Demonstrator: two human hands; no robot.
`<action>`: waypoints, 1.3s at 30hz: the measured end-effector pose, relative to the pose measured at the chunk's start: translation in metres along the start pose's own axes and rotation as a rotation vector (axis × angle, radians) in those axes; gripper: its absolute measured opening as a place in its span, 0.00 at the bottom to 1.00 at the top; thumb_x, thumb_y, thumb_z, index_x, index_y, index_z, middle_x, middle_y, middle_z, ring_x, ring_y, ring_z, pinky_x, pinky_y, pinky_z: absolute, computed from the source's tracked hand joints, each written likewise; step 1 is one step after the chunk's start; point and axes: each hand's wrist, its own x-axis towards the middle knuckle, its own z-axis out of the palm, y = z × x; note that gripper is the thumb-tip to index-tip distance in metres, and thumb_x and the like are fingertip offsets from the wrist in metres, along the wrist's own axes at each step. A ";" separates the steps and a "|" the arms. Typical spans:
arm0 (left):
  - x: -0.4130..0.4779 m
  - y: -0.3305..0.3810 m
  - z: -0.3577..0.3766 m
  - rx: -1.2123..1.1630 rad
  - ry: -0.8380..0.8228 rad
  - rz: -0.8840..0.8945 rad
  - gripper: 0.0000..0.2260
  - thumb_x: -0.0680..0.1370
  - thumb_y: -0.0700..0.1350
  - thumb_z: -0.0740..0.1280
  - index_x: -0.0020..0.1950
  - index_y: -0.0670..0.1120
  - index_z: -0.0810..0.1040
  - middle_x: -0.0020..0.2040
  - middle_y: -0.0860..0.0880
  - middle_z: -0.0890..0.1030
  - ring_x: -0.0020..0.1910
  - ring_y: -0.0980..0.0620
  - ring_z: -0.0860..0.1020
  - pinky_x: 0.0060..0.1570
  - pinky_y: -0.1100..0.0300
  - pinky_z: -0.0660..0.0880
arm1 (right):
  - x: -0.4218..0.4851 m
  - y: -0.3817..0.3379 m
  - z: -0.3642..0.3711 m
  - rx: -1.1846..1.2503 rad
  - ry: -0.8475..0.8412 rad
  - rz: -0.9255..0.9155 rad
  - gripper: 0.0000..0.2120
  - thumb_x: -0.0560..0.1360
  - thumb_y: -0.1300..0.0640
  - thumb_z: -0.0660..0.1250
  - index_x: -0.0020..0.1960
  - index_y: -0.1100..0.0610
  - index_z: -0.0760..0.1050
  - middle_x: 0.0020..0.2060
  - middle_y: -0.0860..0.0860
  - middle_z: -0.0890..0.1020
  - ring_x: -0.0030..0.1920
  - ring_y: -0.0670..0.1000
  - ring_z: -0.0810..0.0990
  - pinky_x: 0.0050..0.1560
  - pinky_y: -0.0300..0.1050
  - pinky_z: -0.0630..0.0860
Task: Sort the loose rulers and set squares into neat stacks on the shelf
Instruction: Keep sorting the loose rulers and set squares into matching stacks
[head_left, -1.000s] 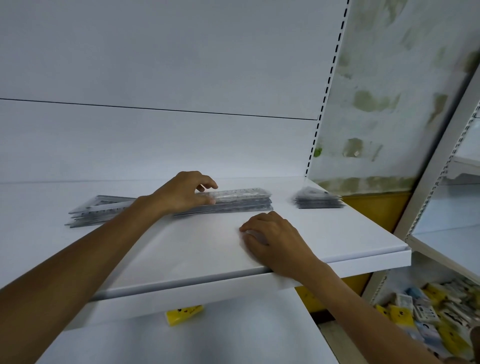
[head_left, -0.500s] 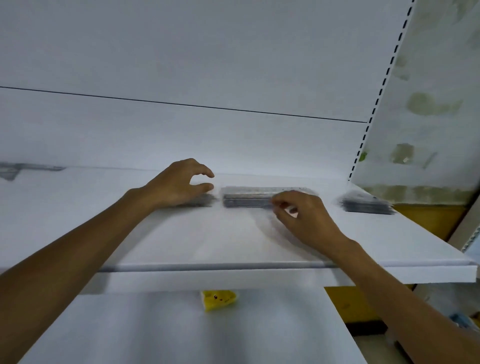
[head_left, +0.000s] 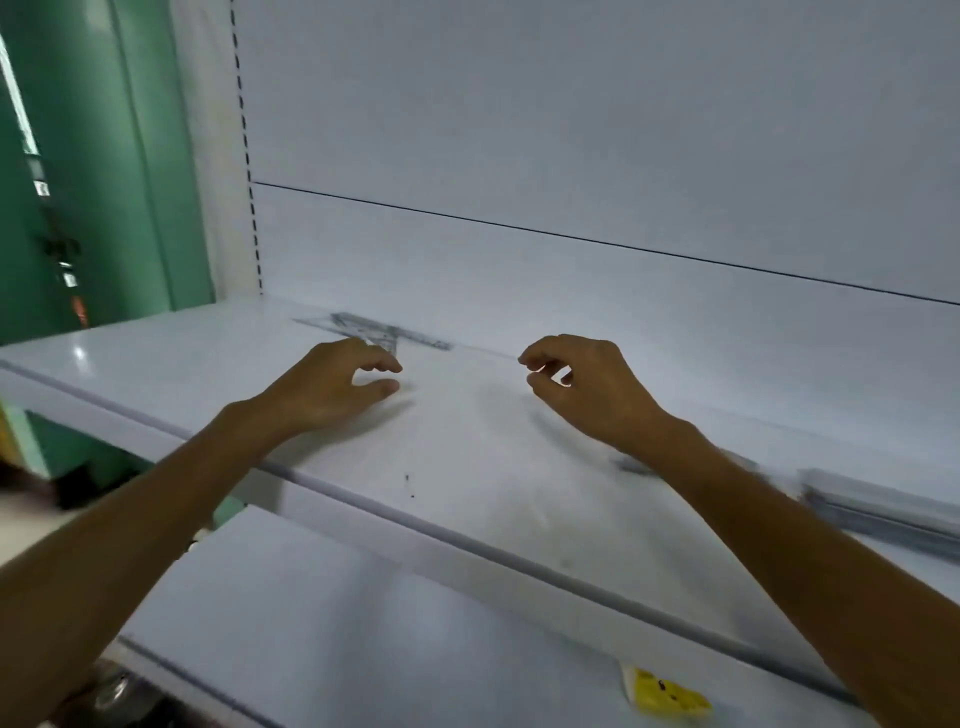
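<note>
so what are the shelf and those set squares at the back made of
Shelf: looks like white coated sheet metal, smooth and semi-glossy, as light glints near its left end. It could also be laminate.
Set squares: probably clear plastic with dark printed marks, since the white shelf shows through them. They are blurred, so this is a guess.

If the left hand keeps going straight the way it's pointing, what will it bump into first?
Most likely the set squares lying on the shelf just past the left hand. The picture is blurry there, so I'm not certain.
</note>
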 end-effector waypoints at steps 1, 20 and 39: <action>0.002 -0.018 -0.010 0.015 0.001 -0.012 0.10 0.74 0.49 0.68 0.55 0.51 0.79 0.55 0.51 0.79 0.50 0.57 0.73 0.49 0.64 0.65 | 0.014 -0.007 0.014 0.020 -0.009 0.006 0.08 0.74 0.61 0.65 0.52 0.57 0.78 0.48 0.50 0.81 0.43 0.45 0.77 0.49 0.34 0.69; 0.111 -0.210 -0.046 0.083 -0.228 0.033 0.19 0.77 0.54 0.63 0.67 0.50 0.70 0.67 0.50 0.70 0.65 0.51 0.68 0.62 0.59 0.64 | 0.171 -0.014 0.164 -0.166 -0.088 0.263 0.09 0.74 0.57 0.64 0.52 0.60 0.76 0.49 0.56 0.80 0.50 0.55 0.77 0.51 0.46 0.72; 0.127 -0.217 -0.035 0.183 -0.269 0.220 0.11 0.78 0.50 0.62 0.57 0.48 0.77 0.56 0.49 0.77 0.56 0.50 0.74 0.55 0.58 0.68 | 0.196 -0.002 0.184 -0.534 -0.167 0.194 0.11 0.79 0.57 0.53 0.48 0.59 0.73 0.48 0.56 0.79 0.48 0.57 0.76 0.45 0.48 0.70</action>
